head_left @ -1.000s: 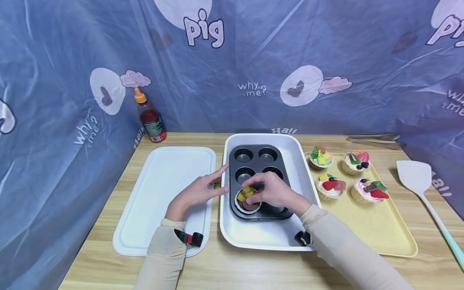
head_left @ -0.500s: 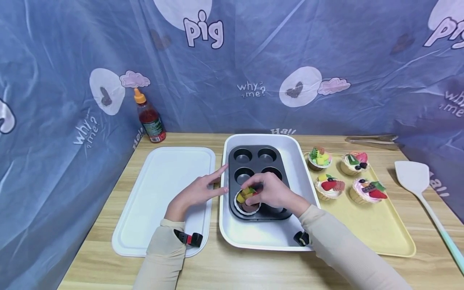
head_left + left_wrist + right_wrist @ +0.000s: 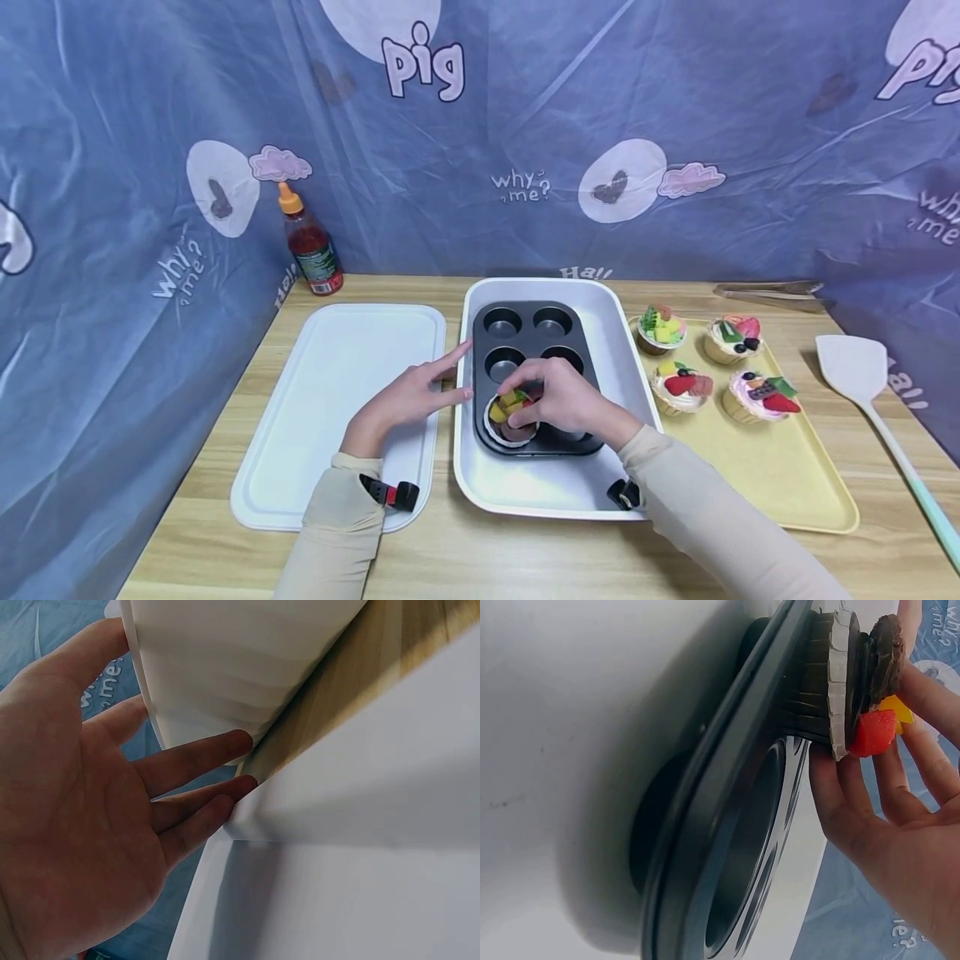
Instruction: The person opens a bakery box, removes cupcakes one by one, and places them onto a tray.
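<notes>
My right hand (image 3: pixel 566 396) holds a cupcake (image 3: pixel 512 422) by its top and side. The cupcake has a white rim with brown, yellow and red pieces on top. It is at the near-left cup of a black muffin pan (image 3: pixel 528 333); in the right wrist view the cupcake's ridged brown side (image 3: pixel 810 690) rises above the pan's surface. The pan lies in a deep white tray (image 3: pixel 525 492). My left hand (image 3: pixel 405 398) has its fingers spread, with thumb and index finger touching that tray's left rim; in the left wrist view the palm (image 3: pixel 82 802) holds nothing.
A flat white tray (image 3: pixel 337 392) lies at left, partly under the left forearm. Several cupcakes stand on a yellow tray (image 3: pixel 765 475) at right. Beyond are a white spatula (image 3: pixel 855 367) and tongs (image 3: pixel 772 292). A sauce bottle (image 3: pixel 313 250) stands at the back left.
The view shifts very slightly. My right hand stays on the cupcake at the same cup, and my left hand stays at the tray's rim.
</notes>
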### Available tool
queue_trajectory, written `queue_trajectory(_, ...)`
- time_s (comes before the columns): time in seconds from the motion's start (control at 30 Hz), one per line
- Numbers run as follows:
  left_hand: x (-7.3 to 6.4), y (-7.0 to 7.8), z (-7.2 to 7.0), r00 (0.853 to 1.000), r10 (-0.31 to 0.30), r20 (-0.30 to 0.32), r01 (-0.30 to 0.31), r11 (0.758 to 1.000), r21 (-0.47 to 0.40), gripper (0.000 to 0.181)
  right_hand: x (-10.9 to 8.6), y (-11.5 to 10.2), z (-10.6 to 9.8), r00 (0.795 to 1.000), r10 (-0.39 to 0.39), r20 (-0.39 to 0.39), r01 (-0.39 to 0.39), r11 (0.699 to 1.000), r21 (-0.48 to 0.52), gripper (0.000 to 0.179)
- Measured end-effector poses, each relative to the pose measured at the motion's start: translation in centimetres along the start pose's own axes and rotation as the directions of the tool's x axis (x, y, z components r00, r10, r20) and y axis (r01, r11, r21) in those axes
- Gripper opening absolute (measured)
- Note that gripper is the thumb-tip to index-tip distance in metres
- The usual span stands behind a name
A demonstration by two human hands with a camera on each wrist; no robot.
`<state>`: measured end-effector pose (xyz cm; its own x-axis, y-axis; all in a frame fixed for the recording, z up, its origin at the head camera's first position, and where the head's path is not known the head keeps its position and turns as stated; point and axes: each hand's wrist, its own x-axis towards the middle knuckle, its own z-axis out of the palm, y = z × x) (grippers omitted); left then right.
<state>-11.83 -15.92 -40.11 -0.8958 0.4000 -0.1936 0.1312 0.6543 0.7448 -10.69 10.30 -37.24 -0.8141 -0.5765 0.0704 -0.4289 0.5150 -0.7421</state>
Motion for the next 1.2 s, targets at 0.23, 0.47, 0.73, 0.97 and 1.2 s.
queue_trajectory(0.23,-0.04,0.03,0.03,1.000,-0.014,0.001,0.014,1.000,0.006,0.075,-0.05,-0.01,0.01,0.999,-0.044,0.007,0.044,0.999,0.002,0.031)
queue_trajectory(0.47,-0.17,-0.05,0.01,1.000,-0.015,0.002,0.015,1.000,-0.002,0.075,0.00,-0.03,0.18,0.993,-0.115,0.006,0.115,0.993,-0.034,0.030)
queue_trajectory(0.73,-0.14,0.03,-0.01,1.000,-0.010,0.004,0.010,1.000,0.001,0.074,-0.14,-0.06,0.13,0.983,-0.185,-0.013,0.183,0.980,-0.080,0.031)
queue_trajectory(0.97,-0.05,0.08,0.06,1.000,-0.009,0.007,0.009,1.000,0.014,0.075,-0.25,-0.13,-0.08,0.983,-0.180,-0.023,0.178,0.982,-0.064,0.030)
queue_trajectory(1.2,-0.06,-0.08,0.02,1.000,-0.001,0.007,0.001,1.000,0.009,0.075,-0.14,-0.18,-0.49,0.985,-0.152,-0.075,0.153,0.988,0.007,0.033)
